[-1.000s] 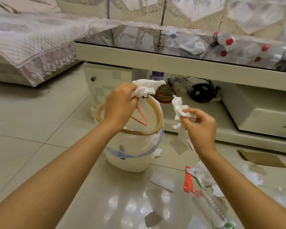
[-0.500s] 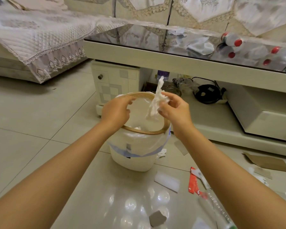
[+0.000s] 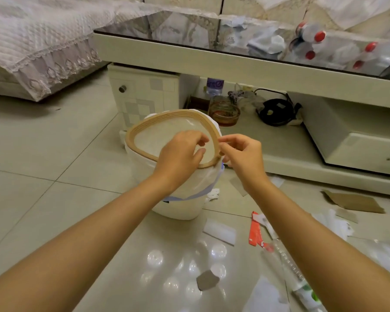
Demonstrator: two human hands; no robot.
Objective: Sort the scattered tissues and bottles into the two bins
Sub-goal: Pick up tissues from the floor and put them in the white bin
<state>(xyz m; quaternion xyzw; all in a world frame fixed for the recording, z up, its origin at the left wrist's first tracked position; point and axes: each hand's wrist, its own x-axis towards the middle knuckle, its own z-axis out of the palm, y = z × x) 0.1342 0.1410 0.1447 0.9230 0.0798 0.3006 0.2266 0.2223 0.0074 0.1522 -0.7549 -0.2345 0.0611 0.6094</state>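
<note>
Nearest me, a clear plastic bottle (image 3: 286,264) is lying on its side on the floor tiles (image 3: 54,199), with crumpled tissues (image 3: 333,221) and a red wrapper (image 3: 254,230) just beside it. I am judging the bottle as light, smooth and likely to roll, so I would take it round the middle of its body; the tissues look soft and nearly weightless, good for a loose pinch anywhere.

Further out, I am reaching both forearms forward over the white bin (image 3: 178,206). My left hand (image 3: 180,154) is hovering over the opening with its fingers curled at the tan rim ring (image 3: 144,129), and I cannot tell whether they are gripping it or merely touching. My right hand (image 3: 241,154) is pinching at the ring's near right edge, thumb and forefinger close together; whether liner or ring is between them is unclear. Neither hand is carrying a tissue.

Beyond the bin, more red-capped bottles (image 3: 313,39) and tissues are lying on the glass table top (image 3: 189,28).
</note>
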